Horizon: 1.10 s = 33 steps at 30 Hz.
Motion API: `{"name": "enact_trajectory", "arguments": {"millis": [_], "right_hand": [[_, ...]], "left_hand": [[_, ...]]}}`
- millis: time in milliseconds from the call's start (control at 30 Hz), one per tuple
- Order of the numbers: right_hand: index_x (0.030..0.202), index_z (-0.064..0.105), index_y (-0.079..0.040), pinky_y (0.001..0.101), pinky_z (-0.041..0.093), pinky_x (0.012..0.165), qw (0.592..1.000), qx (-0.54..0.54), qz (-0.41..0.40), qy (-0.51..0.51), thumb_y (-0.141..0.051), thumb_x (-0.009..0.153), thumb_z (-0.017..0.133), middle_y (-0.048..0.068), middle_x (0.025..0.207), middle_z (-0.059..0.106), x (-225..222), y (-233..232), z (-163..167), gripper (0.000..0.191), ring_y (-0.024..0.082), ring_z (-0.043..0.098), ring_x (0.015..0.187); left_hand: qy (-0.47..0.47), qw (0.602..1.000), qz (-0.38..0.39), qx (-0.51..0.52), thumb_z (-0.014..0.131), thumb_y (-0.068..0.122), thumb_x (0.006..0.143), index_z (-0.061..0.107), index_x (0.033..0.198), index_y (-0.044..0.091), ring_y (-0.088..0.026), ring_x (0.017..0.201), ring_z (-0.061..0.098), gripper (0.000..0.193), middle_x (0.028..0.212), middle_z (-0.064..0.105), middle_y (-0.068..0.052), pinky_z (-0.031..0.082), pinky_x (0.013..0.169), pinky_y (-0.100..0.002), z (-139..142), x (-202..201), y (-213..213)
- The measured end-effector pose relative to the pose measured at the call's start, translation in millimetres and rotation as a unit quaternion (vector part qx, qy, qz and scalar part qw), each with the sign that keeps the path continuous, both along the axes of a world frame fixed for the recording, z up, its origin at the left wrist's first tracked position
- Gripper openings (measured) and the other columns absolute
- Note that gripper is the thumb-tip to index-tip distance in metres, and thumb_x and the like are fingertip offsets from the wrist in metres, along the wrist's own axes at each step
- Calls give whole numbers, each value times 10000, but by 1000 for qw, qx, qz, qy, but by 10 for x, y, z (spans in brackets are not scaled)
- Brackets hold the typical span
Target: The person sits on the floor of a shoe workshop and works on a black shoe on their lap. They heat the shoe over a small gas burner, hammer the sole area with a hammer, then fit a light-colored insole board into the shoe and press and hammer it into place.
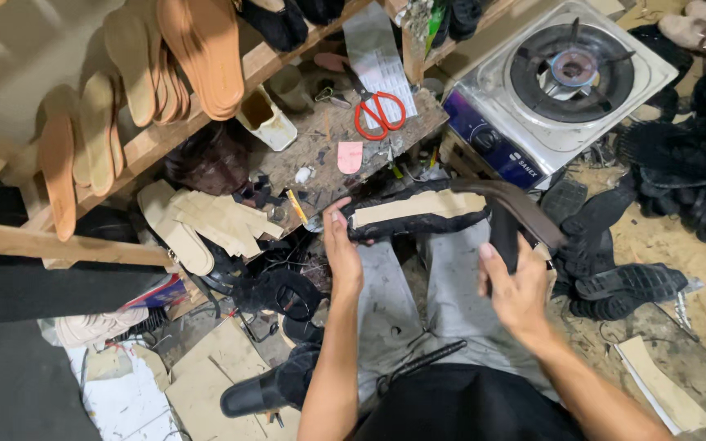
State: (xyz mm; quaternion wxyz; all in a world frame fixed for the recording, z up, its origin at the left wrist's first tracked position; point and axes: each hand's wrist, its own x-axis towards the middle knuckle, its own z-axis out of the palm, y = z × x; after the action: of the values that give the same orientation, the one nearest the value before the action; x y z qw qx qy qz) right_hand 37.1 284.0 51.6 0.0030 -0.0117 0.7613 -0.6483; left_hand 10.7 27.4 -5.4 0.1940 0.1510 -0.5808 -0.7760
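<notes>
— Shoe upper (414,211): black, fuzzy, with a tan paper strip; where do we hold it?

— Above our lap, long axis left-right. Our left hand (341,249) pinches its left end; our right hand (518,286) grips the stiff brown strap (525,204).

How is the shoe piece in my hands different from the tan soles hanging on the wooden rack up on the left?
The shoe piece is black with a beige insole panel; the tan soles are plain tan all over. It lies level, held between the left hand and right hand; the soles lean in overlapping rows on the wooden rack, untouched. Both share a long foot shape.
</notes>
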Motion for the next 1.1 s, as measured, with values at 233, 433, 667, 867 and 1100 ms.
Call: {"name": "enact_trajectory", "arguments": {"millis": [233, 433, 667, 867, 1100], "right_hand": [[1145, 652, 13, 319, 477, 550, 965, 133, 169, 152, -241, 931, 683, 119, 771, 613, -166, -619, 183, 334, 186, 567, 586], [1020, 621, -50, 285, 493, 578, 951, -196, 169, 170, -253, 1009, 651, 54, 776, 617, -39, -626, 378, 205, 151, 583, 633], [1121, 635, -43, 277, 507, 608, 973, -3, 172, 151, -245, 985, 705, 0, 794, 627, -53, -749, 41, 254, 101, 603, 643], [1203, 595, -52, 283, 471, 571, 946, -265, 129, 133, -259, 1022, 665, 41, 800, 595, 154, -479, -127, 283, 125, 548, 644], [1066, 640, -7, 286, 423, 402, 985, 18, 113, -126, -316, 927, 679, 50, 548, 545, -138, -72, -38, 342, 109, 513, 417]], "left_hand": [[2, 1000, 18, -17, 363, 314, 1104, 584, 1332, 52, -131, 756, 566, 411, 941, 572, -43, 499, 586, -291, 36, 13, 13], [4, 1000, 5, -2, 355, 360, 1095, 565, 1323, 77, -135, 829, 629, 419, 1056, 623, -52, 524, 635, -295, 0, 51, -23], [-8, 999, 13, -45, 346, 417, 1129, 552, 1373, 58, -143, 912, 590, 481, 1122, 604, -63, 482, 722, -305, -54, 52, 3], [6, 999, -4, 42, 347, 437, 1104, 509, 1365, 63, -176, 884, 620, 484, 1112, 644, -102, 511, 686, -319, -76, 46, 16], [2, 999, -11, 36, 354, 425, 1097, 525, 1368, 64, -206, 1082, 625, 482, 1207, 615, -104, 521, 900, -354, -86, 62, 27]]}}
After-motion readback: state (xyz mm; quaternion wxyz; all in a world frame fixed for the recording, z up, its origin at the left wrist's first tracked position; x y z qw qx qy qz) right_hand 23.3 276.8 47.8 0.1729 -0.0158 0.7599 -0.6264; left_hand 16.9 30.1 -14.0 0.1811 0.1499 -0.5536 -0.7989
